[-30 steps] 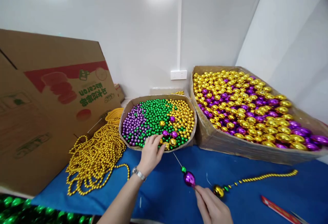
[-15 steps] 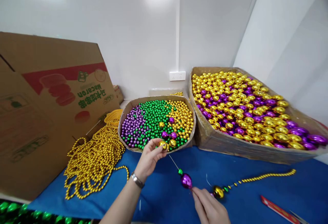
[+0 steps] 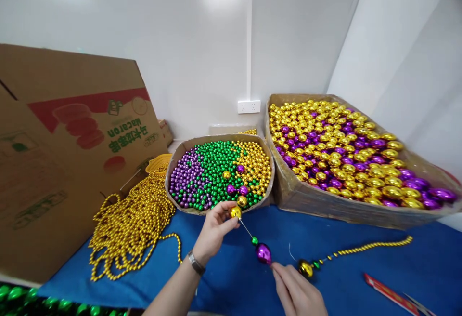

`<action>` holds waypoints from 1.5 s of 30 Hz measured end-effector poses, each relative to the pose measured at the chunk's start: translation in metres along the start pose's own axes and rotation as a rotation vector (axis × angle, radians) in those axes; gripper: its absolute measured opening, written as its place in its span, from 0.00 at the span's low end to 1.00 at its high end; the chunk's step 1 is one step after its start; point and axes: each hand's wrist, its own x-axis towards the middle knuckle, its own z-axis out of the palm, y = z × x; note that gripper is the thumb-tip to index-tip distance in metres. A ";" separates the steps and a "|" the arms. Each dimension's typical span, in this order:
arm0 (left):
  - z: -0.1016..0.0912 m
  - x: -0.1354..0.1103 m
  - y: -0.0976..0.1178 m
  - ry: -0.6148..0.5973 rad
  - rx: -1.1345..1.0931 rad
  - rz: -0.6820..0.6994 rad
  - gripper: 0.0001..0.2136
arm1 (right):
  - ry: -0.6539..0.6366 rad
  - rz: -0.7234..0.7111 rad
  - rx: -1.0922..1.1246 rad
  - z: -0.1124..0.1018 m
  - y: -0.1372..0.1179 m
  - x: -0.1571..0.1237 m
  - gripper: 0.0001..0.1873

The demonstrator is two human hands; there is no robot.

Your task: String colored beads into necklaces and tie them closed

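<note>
My left hand (image 3: 211, 233) pinches a shiny gold bead (image 3: 236, 212) at the upper tip of a thin needle or stiff wire (image 3: 247, 228). Whether the tip is inside the bead's hole is hard to make out. Lower on that wire sit a small green bead (image 3: 254, 240) and a big purple bead (image 3: 263, 253). Fingers of my right hand (image 3: 299, 291) are closed on the strand at the purple bead's lower end. Beyond that hand, a large dark-gold bead (image 3: 305, 268) and a gold bead chain (image 3: 371, 247) lie on the blue cloth (image 3: 231, 277).
A low box (image 3: 168, 181) holds small purple, green and gold beads. To its right, a bigger carton (image 3: 325, 210) is heaped with large gold and purple beads. Gold bead chains (image 3: 133, 231) pile at left beside a tall carton (image 3: 68, 162). A red packet (image 3: 390, 293) lies front right.
My left hand has brought the gold bead down and slightly right from the small-bead box to the wire's tip. My right hand keeps its grip, shifted slightly.
</note>
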 end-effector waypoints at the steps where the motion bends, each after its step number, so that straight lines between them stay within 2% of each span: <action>1: 0.000 0.000 -0.001 0.004 0.027 0.018 0.18 | -0.005 -0.001 -0.003 0.000 0.000 0.000 0.17; 4: 0.001 -0.001 -0.002 0.007 0.025 0.036 0.16 | -0.014 -0.019 -0.032 0.000 0.001 -0.001 0.17; 8: 0.005 -0.001 -0.003 0.010 -0.212 -0.024 0.08 | -0.003 -0.049 -0.111 0.000 0.002 -0.002 0.18; 14: 0.010 0.001 -0.013 0.002 -0.494 -0.026 0.10 | -0.011 -0.078 -0.110 -0.001 -0.002 -0.001 0.19; 20: 0.013 -0.001 -0.022 -0.045 -0.583 -0.067 0.10 | -0.001 -0.035 -0.071 -0.001 -0.002 -0.003 0.18; 28: 0.017 -0.010 -0.029 -0.060 -0.520 -0.145 0.09 | 0.018 -0.018 -0.066 0.002 -0.001 -0.005 0.18; 34: 0.017 -0.012 -0.029 -0.076 -0.503 -0.154 0.12 | 0.023 -0.016 -0.092 0.003 0.000 -0.008 0.18; 38: 0.021 -0.015 -0.027 -0.092 -0.449 -0.108 0.13 | 0.021 -0.037 -0.117 0.002 0.003 -0.011 0.16; 42: 0.025 -0.019 -0.026 -0.057 -0.277 0.023 0.14 | 0.009 -0.025 -0.064 0.001 0.007 -0.013 0.15; 45: 0.026 -0.021 -0.023 -0.100 -0.278 0.012 0.15 | -0.006 0.018 0.042 0.002 0.010 -0.014 0.13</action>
